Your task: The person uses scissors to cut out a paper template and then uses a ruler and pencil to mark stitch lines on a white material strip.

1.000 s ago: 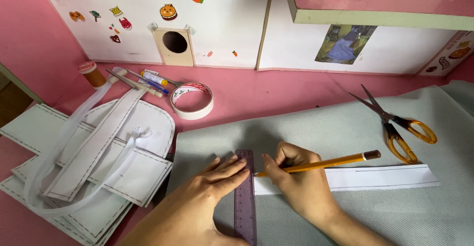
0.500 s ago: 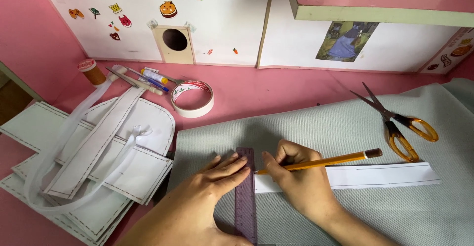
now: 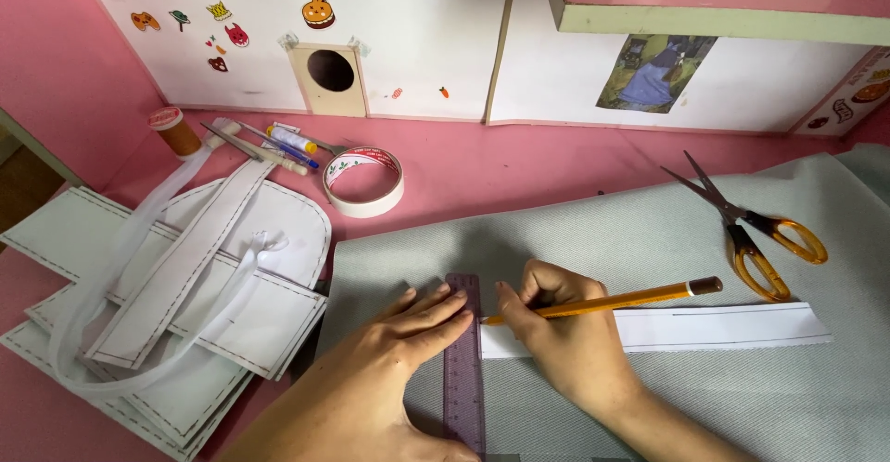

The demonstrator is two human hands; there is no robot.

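pressing flat on grey fabric (image 3: 649, 240), the left hand (image 3: 389, 351) pins a purple ruler (image 3: 463, 369) that lies upright. a yellow pencil (image 3: 603, 300) is pinched in the right hand (image 3: 556, 328), its tip at the ruler's edge beside a white paper strip (image 3: 723, 326). orange-handled scissors (image 3: 751, 230) lie nearby.

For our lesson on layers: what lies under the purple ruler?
The purple ruler lies on grey fabric, its right edge at the end of a white paper strip. The left hand presses on it. Whether the strip reaches beneath the ruler is hidden.
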